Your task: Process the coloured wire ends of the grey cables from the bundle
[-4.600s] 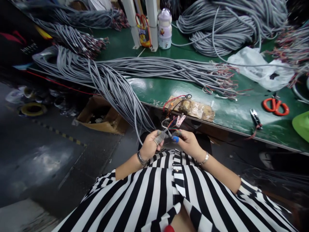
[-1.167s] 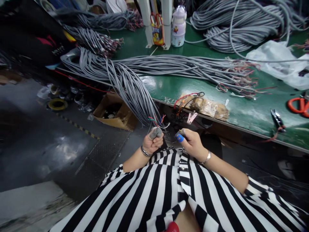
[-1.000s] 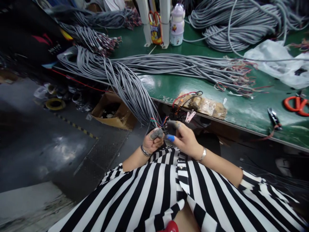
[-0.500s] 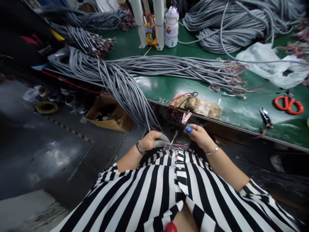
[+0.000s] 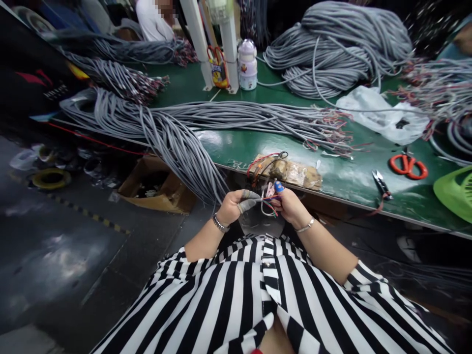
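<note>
My left hand (image 5: 236, 204), with grey coverings on its fingers, pinches the end of a grey cable in front of my body. Thin coloured wires (image 5: 270, 203) fan out from that end toward my other hand. Closed on some of these wires is my right hand (image 5: 289, 204), its thumb wearing a blue cover (image 5: 279, 186). A pale pink clip (image 5: 269, 190) shows right by the right fingertips, just off the table edge. Hanging over the edge toward my left hand is a bundle of grey cables (image 5: 188, 152). The exact fingertip contact is partly hidden.
On the green table (image 5: 228, 147) lie a taped cardboard strip (image 5: 300, 176), cutters (image 5: 381, 184), orange-handled scissors (image 5: 408, 166), a plastic bag (image 5: 383, 113) and coiled cable (image 5: 339, 49). A bottle (image 5: 247, 66) stands behind. At right is a green basket (image 5: 455, 194); below, a cardboard box (image 5: 165, 196).
My right hand has come left to the coloured wires, closing the gap between my hands. Both hands sit slightly higher in view. The view has shifted right, showing the green basket.
</note>
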`<state>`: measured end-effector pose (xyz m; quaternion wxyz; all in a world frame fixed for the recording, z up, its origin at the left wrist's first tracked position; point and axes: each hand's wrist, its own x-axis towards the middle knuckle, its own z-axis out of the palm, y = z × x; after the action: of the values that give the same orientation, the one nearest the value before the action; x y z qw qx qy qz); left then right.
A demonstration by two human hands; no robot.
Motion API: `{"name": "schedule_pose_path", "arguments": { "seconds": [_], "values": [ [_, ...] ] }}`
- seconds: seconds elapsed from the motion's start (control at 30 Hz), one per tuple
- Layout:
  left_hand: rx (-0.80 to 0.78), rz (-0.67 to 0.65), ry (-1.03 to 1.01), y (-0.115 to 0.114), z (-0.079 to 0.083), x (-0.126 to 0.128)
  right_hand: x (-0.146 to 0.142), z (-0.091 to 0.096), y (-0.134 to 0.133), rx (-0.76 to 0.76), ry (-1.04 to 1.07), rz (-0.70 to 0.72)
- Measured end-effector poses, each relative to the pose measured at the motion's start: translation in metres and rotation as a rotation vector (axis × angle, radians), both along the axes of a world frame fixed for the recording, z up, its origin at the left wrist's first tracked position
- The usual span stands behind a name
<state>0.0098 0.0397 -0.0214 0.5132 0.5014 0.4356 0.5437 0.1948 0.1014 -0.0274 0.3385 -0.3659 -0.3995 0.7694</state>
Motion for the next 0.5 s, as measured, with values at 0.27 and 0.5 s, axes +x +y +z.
{"name": "schedule_pose_path", "arguments": {
  "seconds": [0.27, 0.5],
  "values": [
    [-0.124, -0.030, -0.094, 0.008, -0.012, 0.008, -0.006, 0.002, 0.000, -0.089, 0.082, -0.089],
    [-0.148, -0.069, -0.088, 0.012, -0.016, 0.013, -0.009, 0.004, -0.003, -0.039, 0.102, -0.115]
  ]
}}
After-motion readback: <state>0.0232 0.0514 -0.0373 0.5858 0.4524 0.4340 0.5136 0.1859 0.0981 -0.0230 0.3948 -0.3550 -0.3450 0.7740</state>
